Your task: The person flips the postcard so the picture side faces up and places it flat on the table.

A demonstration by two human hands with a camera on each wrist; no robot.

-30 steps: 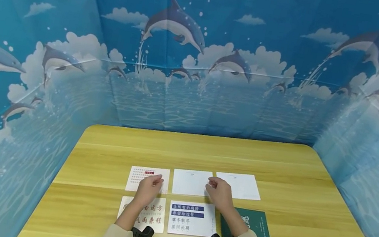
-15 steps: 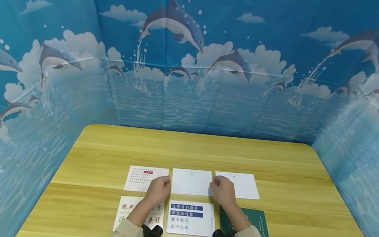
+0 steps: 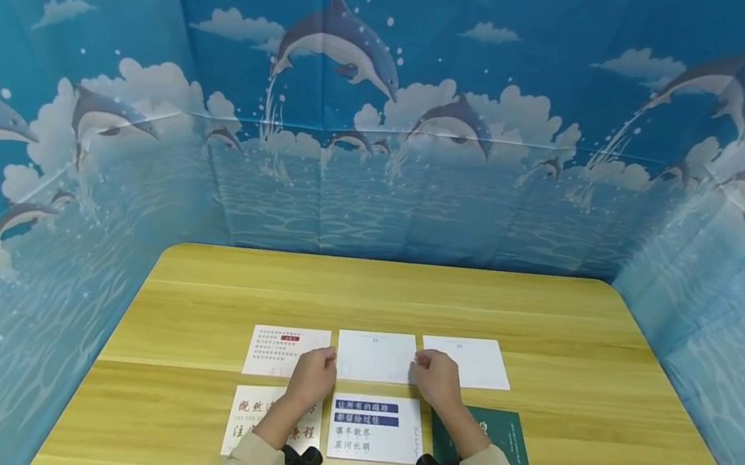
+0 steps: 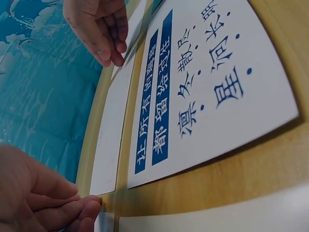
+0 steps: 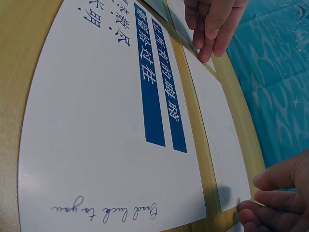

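A blank white card (image 3: 375,355) lies in the middle of the far row on the wooden table (image 3: 406,297). My left hand (image 3: 315,372) rests its fingertips (image 4: 91,205) on the card's near left corner (image 4: 108,140). At the card's right edge, my right hand (image 3: 438,377) sets its fingertips (image 5: 246,210) against the near right corner (image 5: 217,130). The card lies flat, and neither hand holds anything. Just nearer than the blank card lies a card with blue bands of print (image 3: 376,426), large in both wrist views (image 4: 207,92) (image 5: 111,121).
A card with small red print (image 3: 287,350) lies at the far left and another blank card (image 3: 470,360) at the far right. The near row has a red-lettered card (image 3: 250,415) and a dark green card (image 3: 504,439). Blue dolphin-print walls (image 3: 388,144) enclose three sides.
My left hand has moved right, off the red-print card to the blank middle card's left edge. My right hand has stayed at that card's right edge.
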